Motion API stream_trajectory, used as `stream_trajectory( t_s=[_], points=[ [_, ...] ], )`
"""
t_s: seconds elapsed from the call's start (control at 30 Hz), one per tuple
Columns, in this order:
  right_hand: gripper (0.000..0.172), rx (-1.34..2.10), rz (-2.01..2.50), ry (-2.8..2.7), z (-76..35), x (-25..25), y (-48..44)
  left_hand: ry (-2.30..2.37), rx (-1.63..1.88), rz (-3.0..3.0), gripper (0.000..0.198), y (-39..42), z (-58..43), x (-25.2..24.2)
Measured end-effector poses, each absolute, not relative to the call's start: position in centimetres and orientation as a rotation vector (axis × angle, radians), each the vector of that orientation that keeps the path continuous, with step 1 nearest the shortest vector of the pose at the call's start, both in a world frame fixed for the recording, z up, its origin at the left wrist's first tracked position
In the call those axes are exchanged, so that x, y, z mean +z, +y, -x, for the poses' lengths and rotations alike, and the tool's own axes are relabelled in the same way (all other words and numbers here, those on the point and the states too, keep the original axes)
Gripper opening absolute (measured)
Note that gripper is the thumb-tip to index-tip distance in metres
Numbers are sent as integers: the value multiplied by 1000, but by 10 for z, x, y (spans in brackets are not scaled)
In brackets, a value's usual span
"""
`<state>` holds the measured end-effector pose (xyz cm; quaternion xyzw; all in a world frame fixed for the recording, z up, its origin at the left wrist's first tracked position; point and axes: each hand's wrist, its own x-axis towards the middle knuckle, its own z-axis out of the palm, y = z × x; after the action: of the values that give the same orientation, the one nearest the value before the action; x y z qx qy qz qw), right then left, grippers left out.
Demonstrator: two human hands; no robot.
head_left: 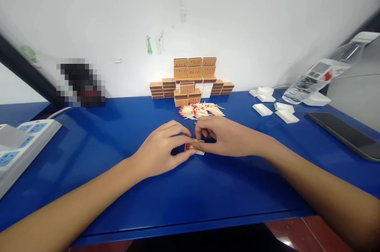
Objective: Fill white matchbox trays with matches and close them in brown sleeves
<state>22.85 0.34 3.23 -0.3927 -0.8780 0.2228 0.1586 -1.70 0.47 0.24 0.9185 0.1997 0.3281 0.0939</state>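
In the middle of the blue table lies a small white matchbox tray [202, 153] with red-tipped matches [188, 146] in it. My left hand [162, 147] grips the tray's left end between thumb and fingers. From the other side, my right hand [228, 137] has its thumb and index finger bent together over the matches in the tray. My fingers partly cover the tray. Just beyond my hands is a heap of loose matches [202, 110], red heads mostly to the left. Behind the heap, orange and brown matchboxes [194, 71] stand stacked against the wall.
Several white trays [263, 109] are scattered at the back right, near a tilted water bottle [323, 71]. A dark phone [346, 135] lies at the right. On the left sits a white power strip [44, 133]; behind it is a pixelated dark object [81, 83].
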Motion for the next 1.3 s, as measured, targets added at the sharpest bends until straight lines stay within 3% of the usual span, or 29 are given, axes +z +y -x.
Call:
stream_trajectory(
  t_s=[0.83,1.3],
  points=[
    [16,661,1135,-2551,-230,37,2,623,866,-2673,11,2,17,4],
    [33,670,1152,-2536,-230,36,1,775,776,-2607,23,2,18,5]
  ],
)
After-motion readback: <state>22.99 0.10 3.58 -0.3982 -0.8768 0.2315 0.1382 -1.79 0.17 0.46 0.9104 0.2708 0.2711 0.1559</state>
